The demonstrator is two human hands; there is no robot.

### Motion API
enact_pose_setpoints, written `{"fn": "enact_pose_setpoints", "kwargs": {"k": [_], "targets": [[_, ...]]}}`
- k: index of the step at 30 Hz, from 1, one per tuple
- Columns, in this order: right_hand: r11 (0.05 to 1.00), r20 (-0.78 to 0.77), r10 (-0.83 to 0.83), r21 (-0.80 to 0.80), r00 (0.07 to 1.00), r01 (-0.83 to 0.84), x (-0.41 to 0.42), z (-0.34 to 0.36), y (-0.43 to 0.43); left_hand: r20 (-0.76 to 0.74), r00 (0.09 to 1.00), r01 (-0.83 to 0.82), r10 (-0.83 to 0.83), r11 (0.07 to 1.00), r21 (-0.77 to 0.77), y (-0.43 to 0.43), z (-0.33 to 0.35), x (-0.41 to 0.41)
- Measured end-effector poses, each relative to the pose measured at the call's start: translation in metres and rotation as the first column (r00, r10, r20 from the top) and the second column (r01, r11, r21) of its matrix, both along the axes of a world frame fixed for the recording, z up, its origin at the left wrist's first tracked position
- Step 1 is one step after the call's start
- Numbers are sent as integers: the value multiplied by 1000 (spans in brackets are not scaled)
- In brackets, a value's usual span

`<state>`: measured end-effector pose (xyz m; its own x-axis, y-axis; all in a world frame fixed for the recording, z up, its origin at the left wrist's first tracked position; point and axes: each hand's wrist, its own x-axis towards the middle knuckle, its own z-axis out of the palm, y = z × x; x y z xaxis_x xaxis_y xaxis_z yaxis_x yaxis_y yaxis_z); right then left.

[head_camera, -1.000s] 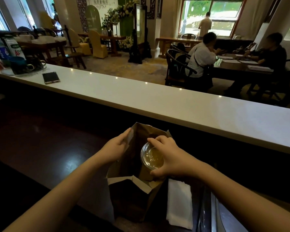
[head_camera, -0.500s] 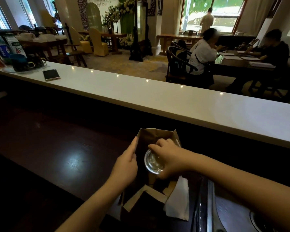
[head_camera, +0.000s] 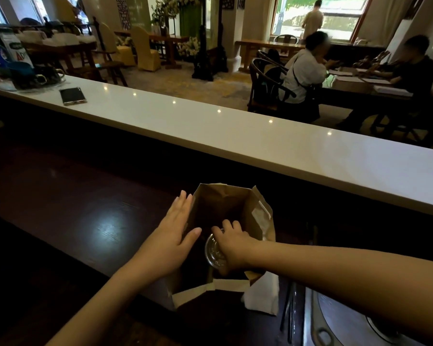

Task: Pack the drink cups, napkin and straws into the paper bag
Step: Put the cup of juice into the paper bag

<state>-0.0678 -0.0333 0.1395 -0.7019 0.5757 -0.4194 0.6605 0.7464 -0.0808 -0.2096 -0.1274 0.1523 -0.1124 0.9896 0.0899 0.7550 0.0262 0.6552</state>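
Note:
A brown paper bag [head_camera: 260, 216] stands open on the dark counter in front of me. My right hand [head_camera: 233, 245] reaches into its mouth and grips the clear lid of a drink cup [head_camera: 212, 253], which sits low inside the bag. My left hand [head_camera: 175, 231] lies flat against the bag's left wall, fingers spread, holding it steady. A white napkin [head_camera: 263, 295] lies on the counter just right of the bag. Dark straws [head_camera: 289, 310] lie beside the napkin, hard to make out.
A raised white bar top [head_camera: 235, 136] runs across beyond the bag, with a phone [head_camera: 73, 95], cups and bottles at its far left. A metal sink fitting [head_camera: 355, 320] is at the lower right. People sit at tables behind.
The cup has gone deeper into the bag with my right hand. My left hand has flattened against the bag's left side. The bag's mouth stands wider open.

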Motion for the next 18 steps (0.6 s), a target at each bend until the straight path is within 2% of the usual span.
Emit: {"fn": "enact_pose_setpoints", "kwargs": {"k": [7, 14, 18], "targets": [[999, 68, -19, -38, 997, 21, 3, -24, 1, -285, 954, 83, -93, 995, -48, -8, 14, 9], [996, 78, -54, -72, 995, 60, -19, -46, 8, -272, 954, 114, -129, 991, -67, -11, 12, 4], [990, 39, -85, -110, 996, 89, -28, -60, 10, -259, 955, 110, -143, 985, -136, -11, 14, -15]]}}
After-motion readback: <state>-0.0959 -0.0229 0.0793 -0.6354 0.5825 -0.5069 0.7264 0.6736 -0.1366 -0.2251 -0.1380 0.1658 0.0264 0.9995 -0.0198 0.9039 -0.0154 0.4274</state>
